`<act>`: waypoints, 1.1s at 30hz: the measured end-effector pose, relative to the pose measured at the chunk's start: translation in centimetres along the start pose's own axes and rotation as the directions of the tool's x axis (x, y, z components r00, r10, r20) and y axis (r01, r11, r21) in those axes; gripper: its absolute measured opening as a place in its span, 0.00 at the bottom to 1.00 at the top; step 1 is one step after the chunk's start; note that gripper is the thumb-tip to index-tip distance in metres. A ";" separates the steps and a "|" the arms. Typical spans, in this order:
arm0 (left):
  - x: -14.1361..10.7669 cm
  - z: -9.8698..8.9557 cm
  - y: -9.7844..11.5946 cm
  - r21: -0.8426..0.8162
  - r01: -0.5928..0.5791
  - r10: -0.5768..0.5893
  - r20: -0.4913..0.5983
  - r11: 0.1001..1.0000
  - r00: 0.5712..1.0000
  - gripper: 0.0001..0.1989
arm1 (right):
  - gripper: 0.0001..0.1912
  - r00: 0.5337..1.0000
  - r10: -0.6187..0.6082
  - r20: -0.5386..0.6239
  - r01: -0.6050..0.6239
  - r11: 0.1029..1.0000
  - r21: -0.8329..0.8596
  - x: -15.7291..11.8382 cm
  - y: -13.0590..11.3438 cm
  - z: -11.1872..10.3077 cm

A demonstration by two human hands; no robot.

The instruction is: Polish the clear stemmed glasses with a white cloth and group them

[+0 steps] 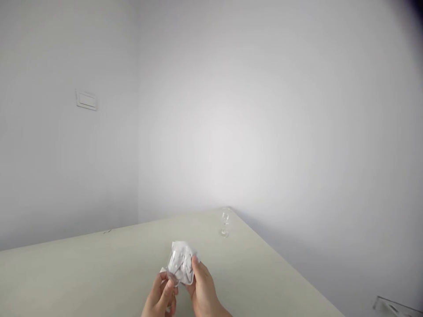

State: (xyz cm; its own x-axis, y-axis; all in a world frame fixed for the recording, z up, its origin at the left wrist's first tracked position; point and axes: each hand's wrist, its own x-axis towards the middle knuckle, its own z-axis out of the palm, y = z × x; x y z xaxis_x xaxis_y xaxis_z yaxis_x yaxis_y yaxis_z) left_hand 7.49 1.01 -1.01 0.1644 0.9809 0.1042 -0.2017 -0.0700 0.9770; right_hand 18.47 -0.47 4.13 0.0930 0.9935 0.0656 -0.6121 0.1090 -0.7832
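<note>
Low in the head view, my left hand (161, 296) is closed on the lower end of a clear glass (172, 263). My right hand (204, 286) grips a crumpled white cloth (183, 259), its thumb on the cloth's right side. The cloth lies against the glass, and some of it shows through the clear wall. Both hands are close together above the table. A second clear stemmed glass (225, 222) stands upright on the table, farther back and to the right of my hands.
The pale table (109, 268) ends in a corner at the walls behind the standing glass. A white switch plate (86, 100) is on the left wall. At the bottom right, beyond the table edge, part of a dark-rimmed object (396, 307) shows.
</note>
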 end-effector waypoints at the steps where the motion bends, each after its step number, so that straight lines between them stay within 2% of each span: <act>1: 0.1 0.0 -0.3 -0.042 0.007 -0.008 -0.039 0.999 0.999 0.26 | 0.25 1.000 -0.009 0.015 0.009 0.999 -0.041 -0.2 0.4 0.2; 4: 0.5 -0.4 -1.0 -0.133 0.052 -0.072 -0.147 0.990 0.986 0.29 | 0.29 0.997 0.024 0.076 -0.011 0.986 -0.166 -0.5 1.9 0.5; 6: 0.8 -0.8 -1.1 -0.104 0.077 -0.097 -0.209 0.992 0.973 0.32 | 0.30 0.992 0.068 0.107 -0.039 0.967 -0.250 -0.3 2.9 0.3; 10: 1.1 -1.6 -0.5 0.224 0.042 0.031 -0.311 0.974 0.950 0.39 | 0.30 0.988 0.073 0.139 -0.023 0.943 -0.332 0.5 4.4 -1.0; 12: 1.3 -1.9 -0.1 0.292 0.040 0.059 -0.322 0.956 0.945 0.41 | 0.29 0.982 0.086 0.170 -0.026 0.944 -0.328 0.9 4.5 -1.5; 13: 1.3 -1.9 0.1 0.258 0.039 0.046 -0.317 0.965 0.947 0.42 | 0.29 0.975 0.101 0.197 -0.035 0.949 -0.313 1.0 4.4 -1.8; 15: 1.4 -1.8 0.5 0.081 0.035 -0.010 -0.286 0.996 0.958 0.44 | 0.28 0.955 0.134 0.264 -0.061 0.962 -0.265 1.3 4.2 -2.0; 18: 1.3 -1.5 1.6 -0.189 0.087 -0.119 -0.164 0.978 0.979 0.43 | 0.28 0.936 0.151 0.318 -0.085 0.974 -0.211 1.5 3.9 -2.2; 21: 1.2 -1.4 3.1 -0.238 0.126 -0.149 -0.084 0.963 0.985 0.40 | 0.29 0.952 0.140 0.274 -0.061 0.958 -0.280 1.8 4.0 -2.5; 23: 1.3 -1.6 4.1 -0.208 0.092 -0.118 -0.116 0.974 0.986 0.39 | 0.31 0.968 0.114 0.222 -0.016 0.916 -0.402 1.9 3.6 -3.0; 25: 1.5 -2.1 5.2 -0.164 0.043 -0.071 -0.169 0.986 0.983 0.38 | 0.30 0.986 -0.018 0.166 0.113 0.802 -0.586 2.0 2.5 -3.6; 26: 1.7 -2.4 5.9 -0.135 0.020 -0.046 -0.191 0.991 0.981 0.38 | 0.29 0.977 -0.137 0.162 0.212 0.689 -0.693 2.1 1.6 -3.9; 27: 1.7 -2.8 6.5 -0.097 -0.005 -0.016 -0.217 0.995 0.976 0.38 | 0.26 0.944 -0.268 0.191 0.309 0.525 -0.793 2.1 0.6 -4.2; 28: 1.8 -3.0 7.2 -0.053 -0.032 0.018 -0.247 0.998 0.969 0.38 | 0.23 0.889 -0.384 0.248 0.383 0.329 -0.863 2.2 -0.5 -4.5; 29: 1.7 -3.2 7.8 -0.006 -0.059 0.055 -0.279 0.998 0.959 0.38 | 0.19 0.829 -0.460 0.319 0.424 0.145 -0.894 2.3 -1.6 -4.7; 30: 1.7 -3.3 8.4 0.040 -0.081 0.089 -0.312 0.996 0.946 0.38 | 0.17 0.784 -0.491 0.378 0.440 0.011 -0.898 2.3 -2.5 -4.9; 31: 1.6 -3.4 8.9 0.078 -0.094 0.115 -0.343 0.992 0.932 0.37 | 0.16 0.766 -0.496 0.409 0.441 -0.058 -0.896 2.4 -3.0 -4.9; 33: 1.4 -3.1 9.3 0.116 -0.103 0.140 -0.376 0.988 0.916 0.36 | 0.17 0.755 -0.507 0.416 0.454 -0.053 -0.890 2.4 -2.9 -4.5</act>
State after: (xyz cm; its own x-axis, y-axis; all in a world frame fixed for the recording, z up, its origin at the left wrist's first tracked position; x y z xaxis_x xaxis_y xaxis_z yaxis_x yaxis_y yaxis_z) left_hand 2.83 2.30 7.64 -0.2411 0.9568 0.1623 -0.1040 -0.1917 0.9759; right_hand 24.05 1.48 3.80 0.0546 0.7082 0.7039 0.7733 0.4160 -0.4785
